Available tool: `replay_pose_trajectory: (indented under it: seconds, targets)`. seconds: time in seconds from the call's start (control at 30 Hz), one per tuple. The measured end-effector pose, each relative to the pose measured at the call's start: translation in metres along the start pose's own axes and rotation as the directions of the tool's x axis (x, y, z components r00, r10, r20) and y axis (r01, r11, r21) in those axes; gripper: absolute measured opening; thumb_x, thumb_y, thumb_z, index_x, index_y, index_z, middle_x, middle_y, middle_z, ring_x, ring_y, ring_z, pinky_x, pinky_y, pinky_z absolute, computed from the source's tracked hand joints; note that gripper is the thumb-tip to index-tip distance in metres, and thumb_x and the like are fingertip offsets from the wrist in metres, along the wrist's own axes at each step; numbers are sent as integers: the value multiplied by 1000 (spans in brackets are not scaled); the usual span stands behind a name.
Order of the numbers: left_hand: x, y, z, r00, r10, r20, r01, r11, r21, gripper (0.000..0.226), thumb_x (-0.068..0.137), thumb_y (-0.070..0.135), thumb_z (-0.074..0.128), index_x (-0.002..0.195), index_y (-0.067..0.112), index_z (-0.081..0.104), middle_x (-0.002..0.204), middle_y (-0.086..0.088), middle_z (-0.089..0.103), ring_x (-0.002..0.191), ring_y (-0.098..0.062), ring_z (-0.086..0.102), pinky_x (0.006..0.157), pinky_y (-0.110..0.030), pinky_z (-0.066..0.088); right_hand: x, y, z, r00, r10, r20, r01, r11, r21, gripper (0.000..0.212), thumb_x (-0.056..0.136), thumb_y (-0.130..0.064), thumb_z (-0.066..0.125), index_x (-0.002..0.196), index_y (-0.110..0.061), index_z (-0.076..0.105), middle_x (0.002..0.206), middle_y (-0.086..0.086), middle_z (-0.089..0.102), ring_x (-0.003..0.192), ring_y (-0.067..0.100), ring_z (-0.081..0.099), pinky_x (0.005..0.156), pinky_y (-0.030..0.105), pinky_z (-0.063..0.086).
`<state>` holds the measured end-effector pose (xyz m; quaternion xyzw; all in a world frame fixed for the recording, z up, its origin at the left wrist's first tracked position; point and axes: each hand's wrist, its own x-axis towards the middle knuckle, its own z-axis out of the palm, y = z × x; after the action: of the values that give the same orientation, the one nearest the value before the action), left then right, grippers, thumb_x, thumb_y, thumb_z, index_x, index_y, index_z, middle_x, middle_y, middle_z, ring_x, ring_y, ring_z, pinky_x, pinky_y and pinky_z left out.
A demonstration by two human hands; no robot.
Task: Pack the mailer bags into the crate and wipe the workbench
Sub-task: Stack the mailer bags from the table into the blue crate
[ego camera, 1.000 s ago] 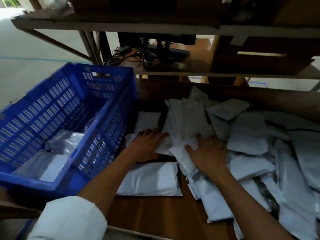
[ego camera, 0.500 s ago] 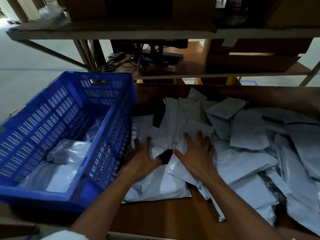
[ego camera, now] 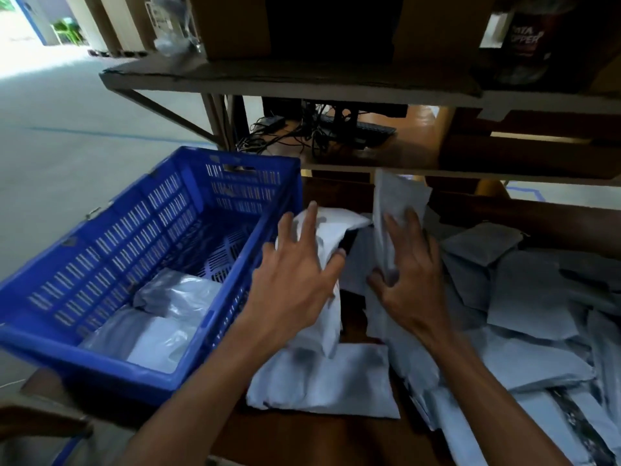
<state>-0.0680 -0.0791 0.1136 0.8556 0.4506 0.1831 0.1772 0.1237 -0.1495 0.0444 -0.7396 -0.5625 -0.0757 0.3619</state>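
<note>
Beside one blue crate (ego camera: 117, 237), left grip (ego camera: 292, 280) clasps one mailer bag (ego camera: 324, 327), right grip (ego camera: 413, 284) pinches one upright bag (ego camera: 396, 196).

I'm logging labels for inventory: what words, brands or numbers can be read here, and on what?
"TATA" over "OPPER" (its first letter is not legible): pale print on the dark container on the upper shelf, at right.
mailer bags: no print can be read.
blue crate: no label or number visible.
</note>
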Motion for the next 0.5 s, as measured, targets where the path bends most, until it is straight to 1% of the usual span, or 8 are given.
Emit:
replay_pose_trajectory:
  seconds: [0.07, 0.13, 0.17, 0.23, 0.33, 0.37, 0.43, 0.5]
  targets:
    - [8, 2, -38, 995, -2, -99, 5, 1000, 23, 70, 97, 64, 35, 154, 46, -2, 164, 4, 8, 144, -40, 27, 105, -58, 36, 33, -17, -5, 997, -73, -14, 74, 993, 91, 85, 80, -38, 61, 156, -25, 24, 165, 6, 14, 152, 22, 14, 121, 47, 17]
    - [16, -5, -69, 976, -11, -216, 25, 998, 63, 61, 101, 57, 37, 150, 43, 4, 164, -3, 15, 145, -38, 26, 109, -61, 34, 61, -35, -3, 995, -96, 32, 89, 983, 161, 83, 82, -40, 58, 156, -31, 23, 165, 0, 13, 152, 19, 12, 121, 35, 13]
    - [20, -13, -82, 958, -32, -285, 55, 996, 73, 60, 101, 57, 37, 151, 40, 7, 162, -6, 20, 144, -38, 28, 109, -61, 34, 74, -45, 1, 991, -110, 71, 93, 974, 204, 83, 81, -42, 58, 156, -34, 21, 166, -4, 11, 151, 19, 12, 119, 31, 12]
    - [29, -34, -105, 922, -106, -374, 154, 983, 101, 61, 100, 61, 32, 152, 37, 11, 159, -7, 28, 138, -38, 34, 105, -60, 37, 98, -72, 9, 971, -194, 138, 151, 950, 274, 81, 83, -44, 58, 155, -38, 22, 166, -6, 11, 151, 20, 12, 116, 32, 13]
    - [36, -74, -130, 852, -342, -396, 412, 905, 105, 72, 99, 65, 30, 158, 27, 15, 156, -11, 31, 135, -43, 37, 103, -58, 36, 129, -118, 27, 899, -390, 201, 296, 877, 378, 72, 88, -35, 64, 152, -32, 32, 164, 1, 19, 149, 21, 19, 117, 36, 21]
    - [37, -88, -133, 840, -386, -381, 468, 871, 149, 71, 100, 63, 30, 158, 23, 17, 155, -14, 31, 134, -45, 37, 103, -58, 36, 140, -134, 34, 870, -436, 229, 313, 849, 427, 70, 88, -33, 64, 151, -30, 35, 163, 2, 22, 148, 21, 22, 116, 37, 26]
    - [39, -116, -128, 831, -471, -296, 543, 804, 243, 71, 100, 63, 27, 155, 19, 22, 152, -19, 33, 132, -49, 38, 103, -58, 35, 159, -162, 50, 812, -485, 323, 279, 810, 515, 66, 89, -31, 66, 149, -28, 40, 161, 3, 28, 145, 19, 28, 114, 33, 33]
    - [40, -140, -119, 797, -555, -238, 603, 752, 267, 79, 93, 70, 18, 152, 18, 24, 151, -23, 34, 131, -52, 39, 104, -62, 36, 179, -182, 74, 743, -534, 402, 307, 807, 504, 62, 88, -34, 67, 146, -26, 47, 156, 1, 38, 140, 18, 39, 113, 31, 35]
